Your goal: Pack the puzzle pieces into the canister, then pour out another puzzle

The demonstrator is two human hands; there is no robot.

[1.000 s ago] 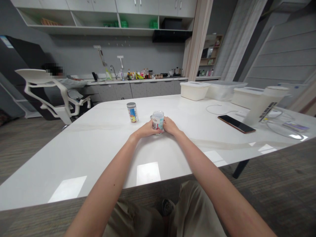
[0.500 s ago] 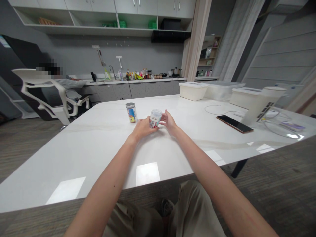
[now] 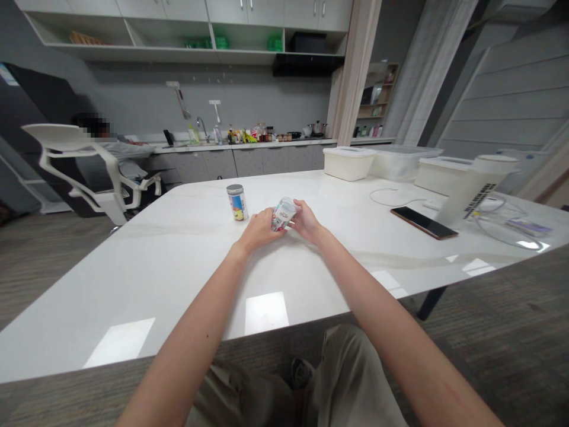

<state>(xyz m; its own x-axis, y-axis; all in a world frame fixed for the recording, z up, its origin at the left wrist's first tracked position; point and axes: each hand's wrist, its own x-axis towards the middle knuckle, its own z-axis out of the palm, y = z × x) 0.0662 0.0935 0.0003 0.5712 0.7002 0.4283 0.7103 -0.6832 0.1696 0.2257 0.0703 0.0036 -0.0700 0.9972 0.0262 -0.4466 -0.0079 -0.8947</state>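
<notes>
Between my two hands a small clear jar (image 3: 284,214) with a printed label leans to the right, its top tipped toward my right hand. My left hand (image 3: 261,229) is wrapped round its left side and base. The fingers of my right hand (image 3: 306,221) close on its right side near the top. What lies inside the jar is too small to make out. Just left of my left hand, a second jar (image 3: 237,203) with a grey lid and a blue and yellow label stands upright on the white table (image 3: 186,261).
A phone (image 3: 424,222) lies on the right, beside a tall pale tumbler (image 3: 473,190) and white cables. Lidded bins (image 3: 349,164) stand at the table's back right. A person sits in a white chair (image 3: 111,172) at the far left.
The clear jar has gone from nearly upright to tilted right. My right hand's fingers, spread beside it before, have closed on it. The grey-lidded jar has stayed in place.
</notes>
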